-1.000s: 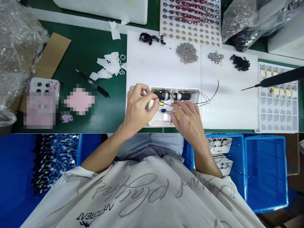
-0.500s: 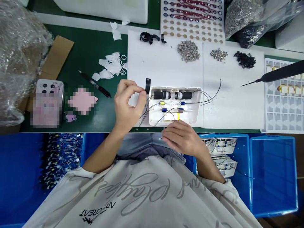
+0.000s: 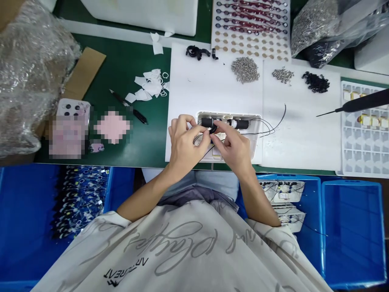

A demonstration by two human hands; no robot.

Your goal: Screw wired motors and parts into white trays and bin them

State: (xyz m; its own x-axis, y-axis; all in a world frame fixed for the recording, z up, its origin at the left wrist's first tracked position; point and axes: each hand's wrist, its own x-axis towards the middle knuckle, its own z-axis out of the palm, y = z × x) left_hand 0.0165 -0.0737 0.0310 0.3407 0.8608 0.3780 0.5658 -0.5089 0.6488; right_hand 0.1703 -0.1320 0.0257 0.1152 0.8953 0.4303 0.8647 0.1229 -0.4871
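Observation:
Between the fingertips of my left hand [image 3: 187,142] and my right hand [image 3: 233,147] is a small curved black bracket [image 3: 213,128]. Both hands pinch it, closed, above a white plastic housing [image 3: 257,142]. Inside the housing lie a black cylindrical motor [image 3: 207,122] on the left and another black cylindrical motor [image 3: 242,124] on the right. The bracket is just in front of the left motor; whether it touches the motor I cannot tell. Thin black wires [image 3: 267,126] loop out of the housing's right side. My hands hide much of its lower interior.
Black brackets [image 3: 197,52], a screw pile [image 3: 245,69], a smaller screw pile [image 3: 283,75] and black parts [image 3: 316,82] lie behind. A black screwdriver [image 3: 361,102] juts in from the right. White scraps [image 3: 147,87] and a pen [image 3: 129,106] lie left. Blue bins [image 3: 352,231] stand below.
My left hand has brought the black bracket down and right over the housing. My right hand has risen from the table's front edge and now grips the bracket too. The view has shifted slightly.

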